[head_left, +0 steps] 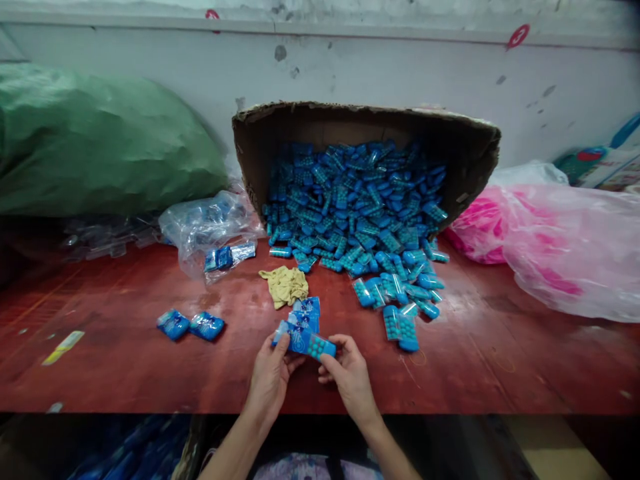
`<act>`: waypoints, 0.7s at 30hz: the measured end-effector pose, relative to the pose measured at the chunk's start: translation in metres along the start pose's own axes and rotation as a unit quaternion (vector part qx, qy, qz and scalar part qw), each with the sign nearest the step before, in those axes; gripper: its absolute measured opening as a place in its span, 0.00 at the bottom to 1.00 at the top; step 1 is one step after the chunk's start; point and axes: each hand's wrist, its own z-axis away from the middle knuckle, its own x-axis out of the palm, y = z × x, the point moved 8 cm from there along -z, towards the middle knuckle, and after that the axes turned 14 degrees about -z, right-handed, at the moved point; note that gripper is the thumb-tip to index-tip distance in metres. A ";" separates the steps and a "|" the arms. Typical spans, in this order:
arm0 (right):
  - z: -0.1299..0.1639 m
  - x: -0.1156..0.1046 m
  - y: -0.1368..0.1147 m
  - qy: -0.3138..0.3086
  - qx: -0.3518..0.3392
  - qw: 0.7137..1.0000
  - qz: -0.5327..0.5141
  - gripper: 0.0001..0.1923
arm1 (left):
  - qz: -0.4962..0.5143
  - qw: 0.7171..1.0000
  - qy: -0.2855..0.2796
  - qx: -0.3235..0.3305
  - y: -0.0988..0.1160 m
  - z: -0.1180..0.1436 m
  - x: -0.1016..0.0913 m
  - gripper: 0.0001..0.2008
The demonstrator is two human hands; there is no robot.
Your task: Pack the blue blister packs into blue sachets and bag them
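Observation:
My left hand pinches a blue printed packet sleeve between thumb and fingers. In my right hand is a small blue case with turquoise balls, its inner end at the sleeve's right end; whether it is partly inside I cannot tell. Just beyond my hands, more blue printed sleeves lie in an overlapping row. A crumpled yellow cloth touches the far side of that row. To the left, two filled blue packets lie side by side on the red table.
A cardboard box on its side spills a heap of blue cases onto the table. Clear plastic bags and a green sack stand at left, a pink-filled bag at right. A yellow-white strip lies front left.

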 end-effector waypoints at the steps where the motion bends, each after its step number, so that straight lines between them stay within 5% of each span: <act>1: 0.003 0.001 -0.004 -0.004 -0.033 0.999 0.036 0.12 | 0.004 1.000 -0.012 -0.015 -0.003 0.001 0.003 0.16; 5: 0.017 0.013 -0.028 -0.041 -0.173 0.973 0.150 0.10 | 0.006 0.996 -0.050 -0.069 -0.009 0.002 0.010 0.10; 13: 0.005 0.026 -0.016 -0.175 -0.018 0.984 -0.013 0.22 | 0.055 0.965 -0.234 -0.104 -0.002 0.005 0.023 0.08; 21: 0.011 0.034 -0.052 -0.211 -0.134 0.952 0.180 0.39 | 0.035 0.932 -0.339 -0.125 -0.002 0.014 0.036 0.13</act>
